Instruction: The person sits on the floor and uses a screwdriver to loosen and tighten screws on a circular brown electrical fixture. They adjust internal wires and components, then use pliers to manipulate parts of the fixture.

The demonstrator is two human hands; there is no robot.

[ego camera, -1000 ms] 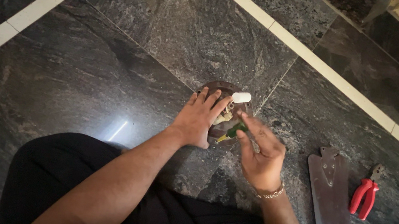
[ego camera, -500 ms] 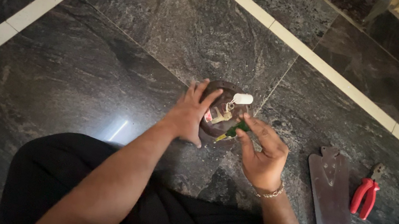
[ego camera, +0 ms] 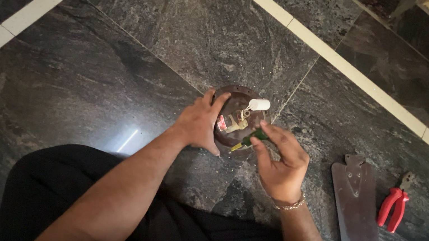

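a: hidden? small parts inside round brown housing (ego camera: 233, 109) hard to make out, left edge covered by left hand (ego camera: 200, 124), fingers curled round rim.

b: right hand (ego camera: 282, 162) pinching green tool (ego camera: 253, 139) at housing. brown dome, white cylinder (ego camera: 258, 104) on top, on dark stone floor (ego camera: 120, 67). red pliers (ego camera: 393, 207) well apart.
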